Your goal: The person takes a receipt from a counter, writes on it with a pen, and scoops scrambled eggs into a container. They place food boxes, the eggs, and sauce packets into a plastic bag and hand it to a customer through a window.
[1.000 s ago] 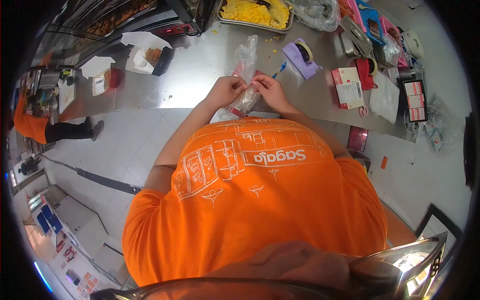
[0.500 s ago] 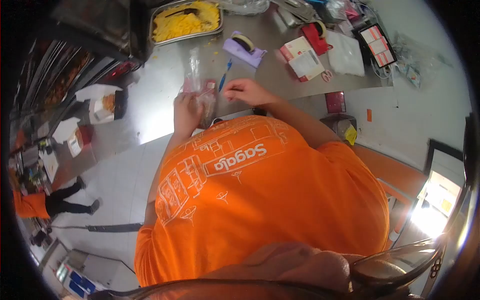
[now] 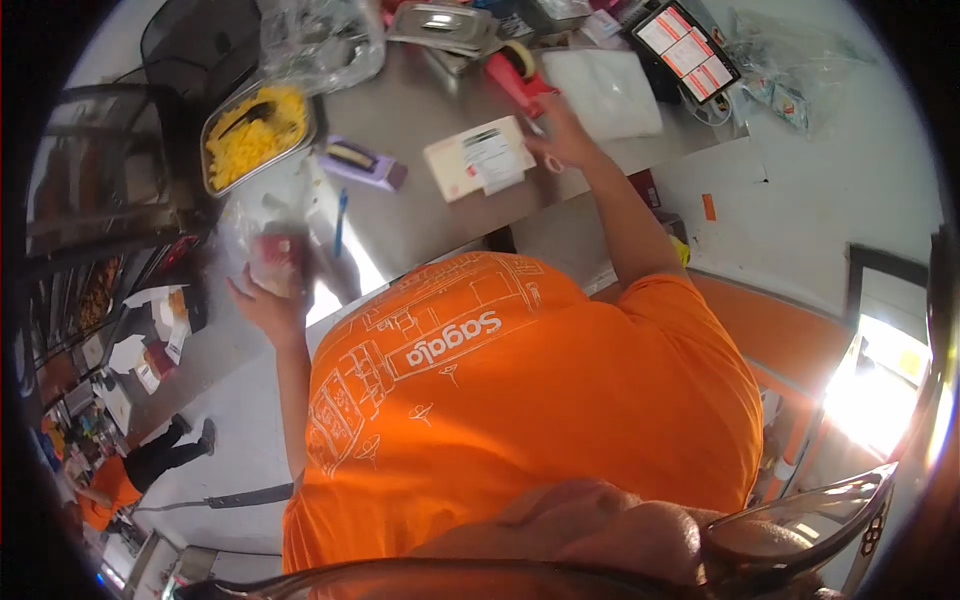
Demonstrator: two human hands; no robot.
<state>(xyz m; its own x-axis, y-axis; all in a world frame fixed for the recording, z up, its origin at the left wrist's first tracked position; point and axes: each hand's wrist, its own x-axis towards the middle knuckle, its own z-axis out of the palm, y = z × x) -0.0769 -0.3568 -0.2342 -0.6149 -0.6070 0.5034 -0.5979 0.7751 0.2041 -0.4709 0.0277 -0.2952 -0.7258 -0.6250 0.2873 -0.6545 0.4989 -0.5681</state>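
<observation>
On the left, my left hand [image 3: 268, 302] is closed on the near end of a clear plastic bag [image 3: 277, 258] with a dark red patch showing inside it. A blue pen [image 3: 341, 222] lies on the metal table just right of the bag. My right hand [image 3: 566, 138] is stretched out to the far right, thumb and fingers apart. Its fingertips are at the near end of a red tape dispenser [image 3: 513, 82], and its thumb is close over pink-handled scissors [image 3: 554, 164]. Beside that hand lies a cream-and-red box [image 3: 482, 158] with a white label.
A purple tape dispenser [image 3: 362, 164] sits mid-table, near a metal tray [image 3: 208, 172] of yellow food with a black spoon. Plastic bags [image 3: 322, 45], metal lids [image 3: 443, 27] and a white stack [image 3: 603, 92] line the back. A person in orange [image 3: 112, 492] stands far left.
My right hand has moved from beside the bag to the red tape dispenser and scissors. My left hand has stayed with the bag, and the view has turned toward the right.
</observation>
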